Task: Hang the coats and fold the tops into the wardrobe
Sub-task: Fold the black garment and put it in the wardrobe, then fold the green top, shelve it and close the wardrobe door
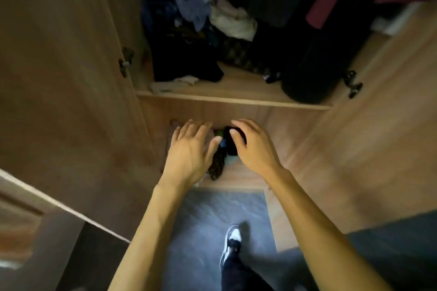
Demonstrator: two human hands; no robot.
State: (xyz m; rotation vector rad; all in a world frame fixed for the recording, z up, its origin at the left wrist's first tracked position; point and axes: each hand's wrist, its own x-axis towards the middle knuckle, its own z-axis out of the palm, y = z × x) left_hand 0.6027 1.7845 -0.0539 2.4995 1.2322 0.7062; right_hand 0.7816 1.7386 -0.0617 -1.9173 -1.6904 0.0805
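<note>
- Head view: I see dark folded tops [218,160] low in the wardrobe [236,111], lying between and under both hands.
- My left hand [189,149] hovers over them, fingers spread and relaxed, gripping nothing.
- My right hand [253,146] is just beside it, fingers loosely bent over a black piece [233,142]; I cannot tell whether they touch it.
- Above both hands, a shelf [236,98] carries jumbled clothes [189,19].

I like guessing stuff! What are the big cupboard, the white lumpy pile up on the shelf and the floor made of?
The wardrobe looks like wood or wood-look board, matt brown with grain streaks. The white pile looks like soft cloth, since it bunches into crumpled folds. The floor looks like grey stone or tile, mottled with a faint sheen; the blur leaves it unsure.
</note>
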